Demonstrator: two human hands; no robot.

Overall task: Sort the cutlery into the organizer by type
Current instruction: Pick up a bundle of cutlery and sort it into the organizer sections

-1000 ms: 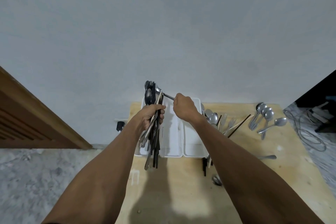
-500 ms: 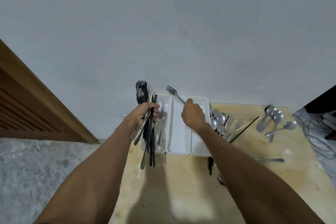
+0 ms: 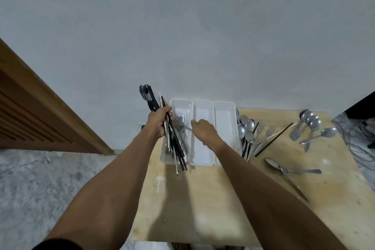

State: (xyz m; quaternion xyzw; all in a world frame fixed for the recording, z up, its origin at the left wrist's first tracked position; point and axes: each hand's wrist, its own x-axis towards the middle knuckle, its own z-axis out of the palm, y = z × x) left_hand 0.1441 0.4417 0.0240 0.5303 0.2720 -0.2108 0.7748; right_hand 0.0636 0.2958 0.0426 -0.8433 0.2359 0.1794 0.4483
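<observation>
Down from mid-air comes my right hand (image 3: 203,130), its fingertips pinching the fork (image 3: 185,126) by the handle end, tines now among the other forks in the white organizer's (image 3: 225,119) leftmost compartment. Just beside it, my left hand (image 3: 159,121) grips a mixed cutlery bundle (image 3: 150,100) tightly.

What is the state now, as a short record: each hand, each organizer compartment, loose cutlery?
left hand: grips bundle of spoons and black chopsticks, over the left compartment
right hand: at the handle of a fork; grip unclear
left compartment: forks
middle compartment: nothing seen inside
right compartment: nothing seen inside
table: mixed pile right of the right compartment; spoon group far right
</observation>
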